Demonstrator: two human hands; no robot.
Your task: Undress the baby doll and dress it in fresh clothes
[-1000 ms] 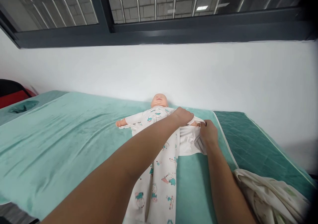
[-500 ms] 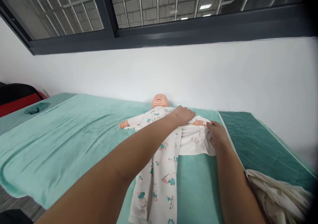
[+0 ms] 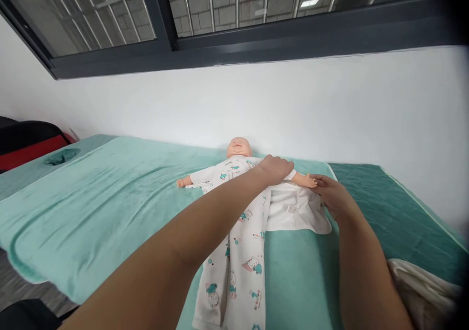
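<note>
Between my two grips: the doll's arm [image 3: 301,179], bare below a white sleeve [image 3: 292,175]

My left hand [image 3: 276,169] is curled closed over the sleeve, its underside hidden; my right hand [image 3: 333,194] has its fingers against the doll's hand [image 3: 312,181], whether pinching I cannot tell; left of the left grip, the doll [image 3: 234,166] lies face up on the light green blanket [image 3: 110,198], legs of the printed outfit [image 3: 252,252] toward me; just below the grips spreads a white cloth flap [image 3: 297,208]; I judge the fabric light, soft and apt to bunch, so best taken at the cuff edge; the arm looks smooth, firm and possibly slippery, better supported along the forearm than by its small fingers.
</note>
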